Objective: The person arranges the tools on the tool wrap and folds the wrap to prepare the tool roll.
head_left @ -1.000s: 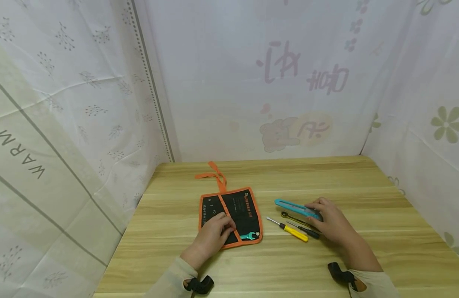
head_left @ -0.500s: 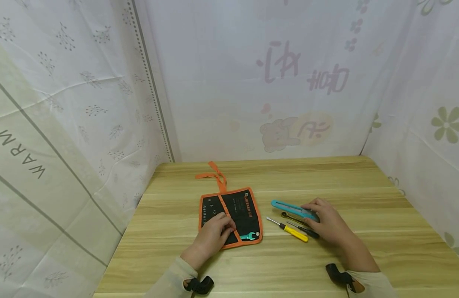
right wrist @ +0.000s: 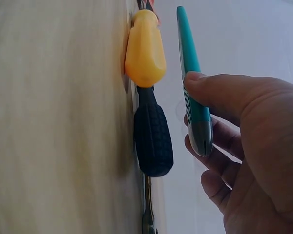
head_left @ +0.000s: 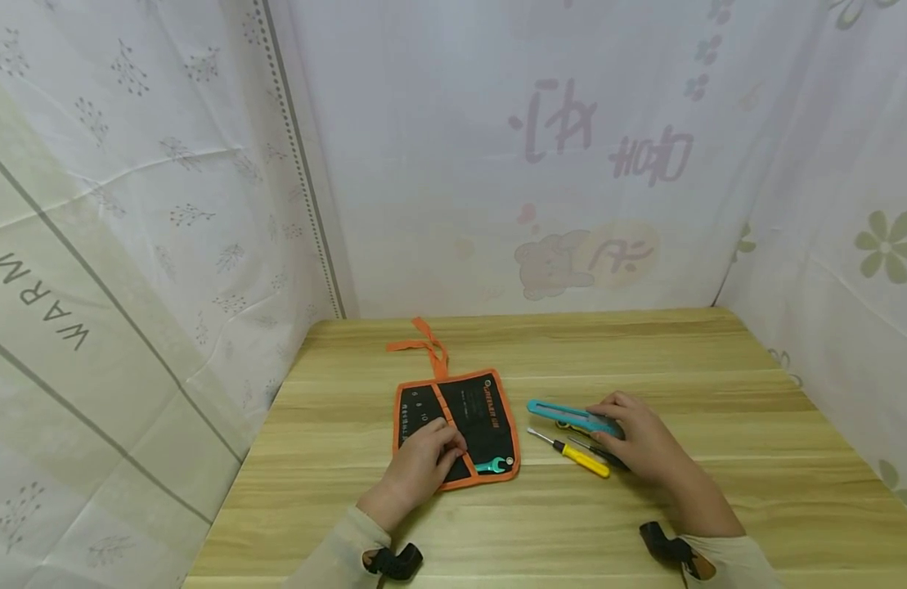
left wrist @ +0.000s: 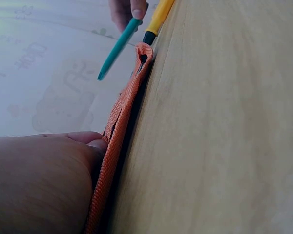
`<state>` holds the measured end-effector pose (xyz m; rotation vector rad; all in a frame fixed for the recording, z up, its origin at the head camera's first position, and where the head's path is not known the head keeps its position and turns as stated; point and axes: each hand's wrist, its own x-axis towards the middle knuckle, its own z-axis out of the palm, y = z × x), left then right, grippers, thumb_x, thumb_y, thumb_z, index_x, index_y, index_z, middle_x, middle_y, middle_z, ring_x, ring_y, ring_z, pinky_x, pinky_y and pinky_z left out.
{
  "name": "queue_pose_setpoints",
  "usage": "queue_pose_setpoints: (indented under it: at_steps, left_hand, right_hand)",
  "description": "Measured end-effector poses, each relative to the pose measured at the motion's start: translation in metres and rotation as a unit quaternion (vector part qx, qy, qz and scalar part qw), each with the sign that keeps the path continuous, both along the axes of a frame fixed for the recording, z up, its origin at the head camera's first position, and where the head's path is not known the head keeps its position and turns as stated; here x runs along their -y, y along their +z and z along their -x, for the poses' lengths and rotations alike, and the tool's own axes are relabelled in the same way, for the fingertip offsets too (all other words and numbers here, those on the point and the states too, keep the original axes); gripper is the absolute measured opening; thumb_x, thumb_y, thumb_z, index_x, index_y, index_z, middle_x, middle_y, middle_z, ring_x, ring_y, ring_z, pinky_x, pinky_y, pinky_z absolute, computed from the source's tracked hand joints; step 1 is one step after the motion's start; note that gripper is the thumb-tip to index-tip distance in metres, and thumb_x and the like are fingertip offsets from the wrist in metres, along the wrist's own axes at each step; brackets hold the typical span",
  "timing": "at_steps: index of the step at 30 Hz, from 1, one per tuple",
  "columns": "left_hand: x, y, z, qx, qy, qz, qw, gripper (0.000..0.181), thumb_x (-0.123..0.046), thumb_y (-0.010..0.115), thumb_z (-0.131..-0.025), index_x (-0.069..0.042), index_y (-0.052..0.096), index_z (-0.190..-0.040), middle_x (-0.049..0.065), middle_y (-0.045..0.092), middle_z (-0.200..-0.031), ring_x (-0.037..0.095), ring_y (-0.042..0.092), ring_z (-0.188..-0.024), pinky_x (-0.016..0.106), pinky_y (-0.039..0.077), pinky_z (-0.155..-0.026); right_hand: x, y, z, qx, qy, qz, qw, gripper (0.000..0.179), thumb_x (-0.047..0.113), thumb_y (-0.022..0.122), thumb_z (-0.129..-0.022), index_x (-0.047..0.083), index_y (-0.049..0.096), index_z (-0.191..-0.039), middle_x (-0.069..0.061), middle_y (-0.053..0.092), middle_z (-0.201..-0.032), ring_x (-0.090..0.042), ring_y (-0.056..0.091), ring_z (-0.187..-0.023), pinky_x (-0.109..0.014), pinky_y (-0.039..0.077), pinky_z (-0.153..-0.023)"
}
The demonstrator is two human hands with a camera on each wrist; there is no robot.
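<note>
My right hand (head_left: 644, 438) holds a teal utility knife (head_left: 556, 411) between thumb and fingers. In the right wrist view the knife (right wrist: 190, 63) is raised off the table, its grey end toward the palm. A black tool pouch (head_left: 471, 401) with orange trim lies flat to the left. At its near part, my left hand (head_left: 419, 465) pinches the orange pocket edge with thumb and fingertips. A green open-end wrench (head_left: 491, 465) shows its head from the pouch's lower right pocket. Beneath and beside the knife lie a yellow-handled screwdriver (head_left: 585, 460) and a black-handled screwdriver (right wrist: 154, 139).
A dark ratchet wrench (right wrist: 148, 212) lies behind the screwdrivers, partly covered by the knife in the head view. Orange ties (head_left: 427, 348) stretch from the pouch's far edge. The wooden table (head_left: 335, 393) ends at printed cloth walls (head_left: 438, 164) at the back and sides.
My right hand has carried the utility knife a little leftward, toward the pouch. The left hand keeps its place on the pocket edge, and the pouch has stayed put.
</note>
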<state>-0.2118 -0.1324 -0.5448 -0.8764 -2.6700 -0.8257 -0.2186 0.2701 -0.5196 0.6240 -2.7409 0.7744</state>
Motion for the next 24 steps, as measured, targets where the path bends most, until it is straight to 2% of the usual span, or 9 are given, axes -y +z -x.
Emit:
queue_pose_setpoints:
  at_steps: [14, 24]
  left_hand:
    - [-0.001, 0.004, -0.002, 0.003, 0.002, 0.003, 1.0000, 0.010, -0.018, 0.075, -0.100, -0.026, 0.070, -0.100, -0.014, 0.055, -0.096, 0.002, 0.056, -0.083, 0.024, 0.053, -0.073]
    - [-0.001, 0.004, -0.002, 0.012, 0.003, 0.008, 0.9999, 0.009, -0.019, 0.074, -0.101, -0.027, 0.070, -0.100, -0.014, 0.055, -0.096, 0.002, 0.056, -0.084, 0.025, 0.053, -0.074]
  right_hand:
    - [0.011, 0.005, 0.001, 0.007, 0.012, 0.000, 0.9999, 0.037, 0.016, 0.084, -0.092, 0.013, 0.076, -0.127, 0.005, 0.063, -0.113, -0.016, 0.057, -0.104, -0.045, 0.048, -0.088]
    - [0.020, 0.007, 0.002, 0.011, 0.014, -0.001, 0.9998, 0.038, 0.016, 0.085, -0.091, 0.011, 0.075, -0.128, 0.006, 0.063, -0.114, -0.019, 0.058, -0.105, -0.048, 0.045, -0.091]
